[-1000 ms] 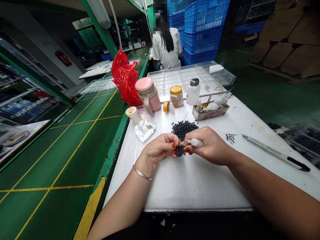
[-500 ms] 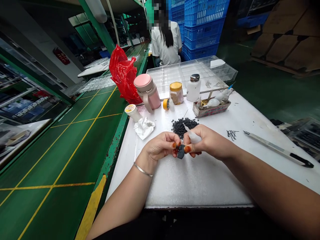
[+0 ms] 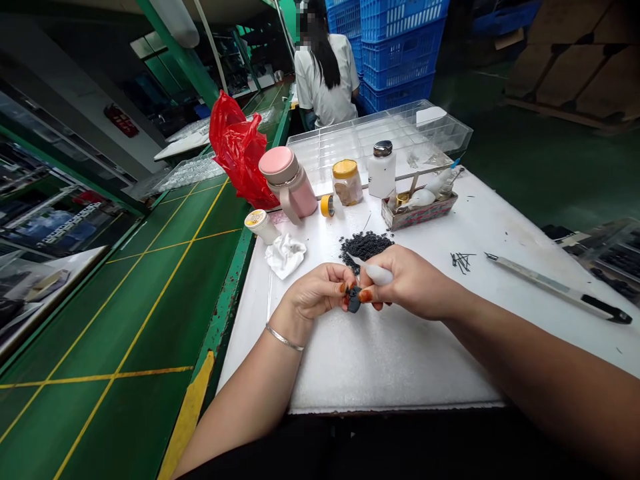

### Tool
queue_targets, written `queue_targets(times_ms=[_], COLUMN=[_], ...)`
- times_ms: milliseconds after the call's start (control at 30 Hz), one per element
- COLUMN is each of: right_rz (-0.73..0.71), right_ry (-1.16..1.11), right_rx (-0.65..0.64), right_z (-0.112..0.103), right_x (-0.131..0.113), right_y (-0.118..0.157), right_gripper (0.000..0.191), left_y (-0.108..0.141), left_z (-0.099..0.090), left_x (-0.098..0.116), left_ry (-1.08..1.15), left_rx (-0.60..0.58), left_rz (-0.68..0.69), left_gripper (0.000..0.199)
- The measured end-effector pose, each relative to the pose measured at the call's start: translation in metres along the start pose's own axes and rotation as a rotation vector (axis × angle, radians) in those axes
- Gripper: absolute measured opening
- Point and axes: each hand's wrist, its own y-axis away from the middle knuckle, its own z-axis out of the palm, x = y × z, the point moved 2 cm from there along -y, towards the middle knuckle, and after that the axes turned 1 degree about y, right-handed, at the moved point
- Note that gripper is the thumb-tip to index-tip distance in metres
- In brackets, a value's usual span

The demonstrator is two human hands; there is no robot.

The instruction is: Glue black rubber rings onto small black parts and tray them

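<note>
Leftward since the previous frame, the nozzle of the white squeeze bottle has tipped lower, out over the black granules, with the bottle gripped in my right hand. On my left hand, the fingers stay closed, pinching a small dark part above the white bench. Loose black pins lie well right, near a craft knife.

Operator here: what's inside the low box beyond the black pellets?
The low cardboard box holds white plastic squeeze bottles and a small brass-coloured item; its floor is hidden beneath them.
</note>
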Motion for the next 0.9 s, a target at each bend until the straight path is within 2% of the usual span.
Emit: queue_targets(times_ms=[167, 367, 533, 600, 700, 900], right_rz=[-0.012, -0.114, -0.189, -0.216, -0.267, -0.327], right_ry=[0.051, -0.073, 0.005, 0.022, 0.021, -0.007], right_rx=[0.020, 0.185, 0.346, 0.378, 0.395, 0.482], right_z=[0.000, -0.006, -0.009, -0.007, -0.005, 0.000], right_x=[0.002, 0.010, 0.012, 0.012, 0.014, 0.021], right_y=[-0.002, -0.009, -0.009, -0.007, -0.007, -0.014], right_gripper=[0.011, 0.017, 0.021, 0.021, 0.021, 0.012], left_y=[0.001, 0.004, 0.009, 0.012, 0.015, 0.025], left_z=[0.001, 0.009, 0.023, 0.029, 0.032, 0.033], left_x=[0.003, 0.014, 0.020, 0.019, 0.017, 0.022], left_ry=[0.006, -0.013, -0.292, -0.418, -0.566, -0.765], left_rx=[0.014, 0.278, 0.451, 0.545, 0.647, 0.680], left_rz=[0.027, 0.287, 0.610, 0.697, 0.764, 0.836], left_gripper=[0.034, 0.031, 0.031, 0.029, 0.024, 0.020])
